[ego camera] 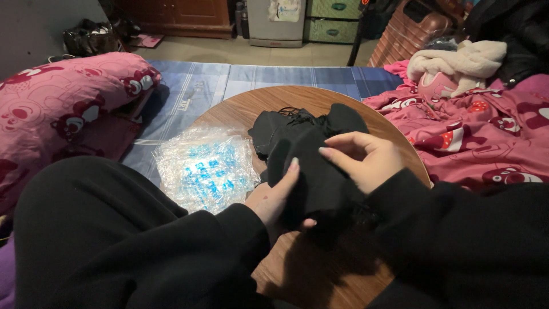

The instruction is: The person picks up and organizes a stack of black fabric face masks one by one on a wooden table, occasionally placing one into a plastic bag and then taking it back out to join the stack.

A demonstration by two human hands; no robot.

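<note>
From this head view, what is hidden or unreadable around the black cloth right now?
- Left hand: palm and most fingers hidden under the black cloth.
- Black cloth: dark folds merge, so its kind and piece count are unclear.
- Round wooden table: near edge covered by the black sleeves.
- Right hand: fingertips pinch the cloth; the wrist is covered by the sleeve.

A black cloth piece (309, 171) (soft, matte, bunched) lies between both hands, pinched at its upper edge. Just beyond the hands, more black pieces (286, 129) with thin cords lie heaped on the counter.
</note>
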